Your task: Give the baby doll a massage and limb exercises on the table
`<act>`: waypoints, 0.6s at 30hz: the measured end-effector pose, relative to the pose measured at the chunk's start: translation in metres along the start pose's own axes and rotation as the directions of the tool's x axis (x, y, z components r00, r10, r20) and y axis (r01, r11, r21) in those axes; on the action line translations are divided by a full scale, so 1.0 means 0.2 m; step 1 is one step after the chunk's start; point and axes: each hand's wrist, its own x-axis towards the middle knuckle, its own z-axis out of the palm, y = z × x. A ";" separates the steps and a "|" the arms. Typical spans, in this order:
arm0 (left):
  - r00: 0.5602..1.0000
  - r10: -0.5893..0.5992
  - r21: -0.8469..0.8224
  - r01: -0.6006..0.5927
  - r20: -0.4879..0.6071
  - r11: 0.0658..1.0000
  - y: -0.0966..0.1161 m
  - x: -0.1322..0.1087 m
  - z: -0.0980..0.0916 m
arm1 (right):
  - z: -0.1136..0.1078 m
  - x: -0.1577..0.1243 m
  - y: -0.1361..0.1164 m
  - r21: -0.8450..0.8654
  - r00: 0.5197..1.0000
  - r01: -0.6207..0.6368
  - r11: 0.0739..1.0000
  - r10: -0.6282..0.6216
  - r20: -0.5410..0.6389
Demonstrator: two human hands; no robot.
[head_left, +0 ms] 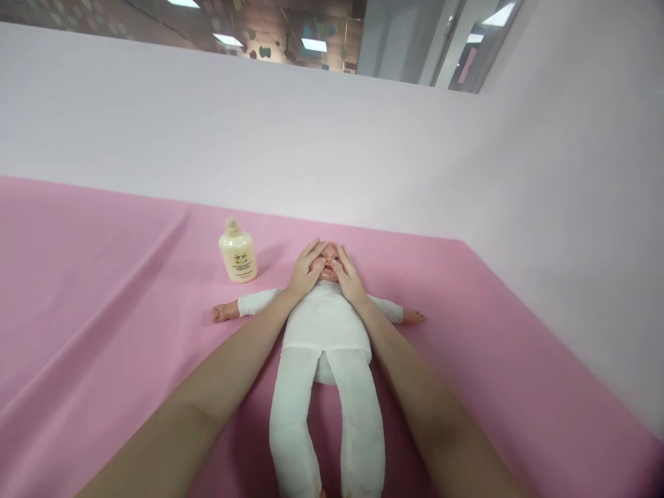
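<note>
A baby doll (pixel 328 318) with a white cloth body lies on its back, arms spread to both sides and legs toward me. My left hand (pixel 306 268) rests along the left side of the doll's head, fingers stretched up toward the forehead and the thumb beside the nose. On the other side of the head lies my right hand (pixel 348 273), its fingers extended too and its thumb on the cheek. Both palms touch the doll and partly hide its head. Neither hand grips anything.
To the left of the doll's head stands a cream-coloured bottle (pixel 238 256) with a pump-like top. Everything lies on a pink sheet (pixel 129 277) with folds at the left. A white wall (pixel 259 138) rises behind and at the right, with a window (pixel 290 34) above.
</note>
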 end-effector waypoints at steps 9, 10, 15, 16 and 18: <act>0.995 -0.090 -0.030 0.089 -0.035 0.996 -0.01 -0.01 0.01 | 0.00 0.01 0.00 0.017 1.000 -0.012 1.000 0.013 -0.023; 0.990 -0.128 -0.039 0.126 -0.051 0.991 -0.01 -0.01 0.02 | 0.00 0.01 0.01 0.044 0.998 -0.064 0.997 0.065 -0.026; 0.969 -0.235 -0.061 0.230 -0.080 0.971 -0.03 -0.01 0.03 | 0.00 0.01 0.06 0.077 0.944 -0.326 0.942 0.328 -0.024; 0.972 -0.221 -0.055 0.218 -0.079 0.974 -0.03 -0.01 0.03 | 0.00 0.01 0.06 0.070 0.943 -0.329 0.942 0.332 -0.028; 0.985 -0.161 -0.038 0.159 -0.064 0.987 -0.02 -0.01 0.02 | 0.00 0.01 0.06 0.068 0.962 -0.270 0.960 0.272 -0.029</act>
